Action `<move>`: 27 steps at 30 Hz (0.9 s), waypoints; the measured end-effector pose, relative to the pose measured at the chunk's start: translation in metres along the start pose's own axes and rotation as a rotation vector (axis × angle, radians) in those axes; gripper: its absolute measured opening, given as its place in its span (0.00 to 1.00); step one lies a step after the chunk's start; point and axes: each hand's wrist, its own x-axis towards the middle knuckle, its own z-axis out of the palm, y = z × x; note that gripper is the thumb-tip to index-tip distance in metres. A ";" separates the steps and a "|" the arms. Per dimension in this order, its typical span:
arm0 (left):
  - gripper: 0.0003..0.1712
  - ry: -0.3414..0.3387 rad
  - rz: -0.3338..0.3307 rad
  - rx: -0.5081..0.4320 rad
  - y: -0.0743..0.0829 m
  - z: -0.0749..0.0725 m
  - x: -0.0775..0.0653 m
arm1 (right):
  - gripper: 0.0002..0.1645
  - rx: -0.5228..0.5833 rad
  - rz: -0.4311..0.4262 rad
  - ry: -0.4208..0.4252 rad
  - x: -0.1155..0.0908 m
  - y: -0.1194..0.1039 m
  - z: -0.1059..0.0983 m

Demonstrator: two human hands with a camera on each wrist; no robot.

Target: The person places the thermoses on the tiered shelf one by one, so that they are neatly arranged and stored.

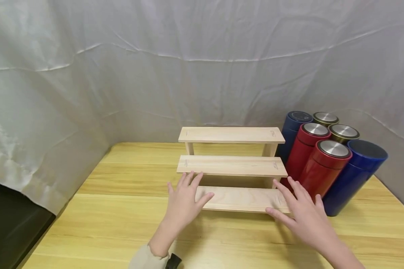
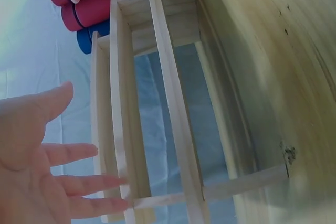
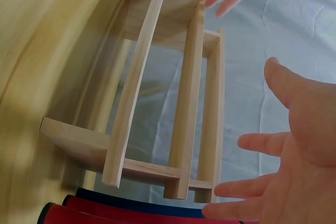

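A light wooden three-tier shelf stand [image 1: 233, 165] stands on the table. My left hand [image 1: 183, 201], fingers spread, is over the left end of its lowest tier; in the left wrist view that hand [image 2: 47, 171] holds nothing. My right hand [image 1: 304, 216] is spread in the same way over the right end of the lowest tier. The right wrist view shows its palm [image 3: 299, 156] bare, beside the stand [image 3: 186, 114]. Whether either hand touches the wood, I cannot tell. Close to my right hand are two red flasks [image 1: 324, 170] with silver lids.
Right of the stand, several flasks are grouped upright: a bright blue one [image 1: 355, 175] with a dark top, a dark blue one [image 1: 289, 130] and two with gold-rimmed lids [image 1: 344, 131]. A grey-white cloth [image 1: 202, 82] hangs behind the wooden table [image 1: 121, 224]. Something black [image 1: 13, 224] lies at the left edge.
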 end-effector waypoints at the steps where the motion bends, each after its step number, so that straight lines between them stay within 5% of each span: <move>1: 0.34 0.011 0.001 -0.015 -0.001 0.000 0.000 | 0.42 0.006 -0.007 0.004 0.000 0.001 -0.001; 9: 0.24 0.077 0.018 -0.157 -0.011 0.001 0.002 | 0.35 0.148 -0.062 0.084 0.002 0.009 -0.002; 19: 0.15 0.044 -0.015 -0.521 -0.022 0.000 0.007 | 0.18 0.341 -0.129 0.310 0.007 0.016 -0.002; 21: 0.13 0.036 -0.032 -0.576 -0.025 -0.001 0.008 | 0.17 0.412 -0.136 0.322 0.010 0.030 0.006; 27: 0.11 0.013 -0.099 -0.675 -0.037 -0.003 0.010 | 0.20 0.500 -0.082 0.311 0.018 0.126 0.069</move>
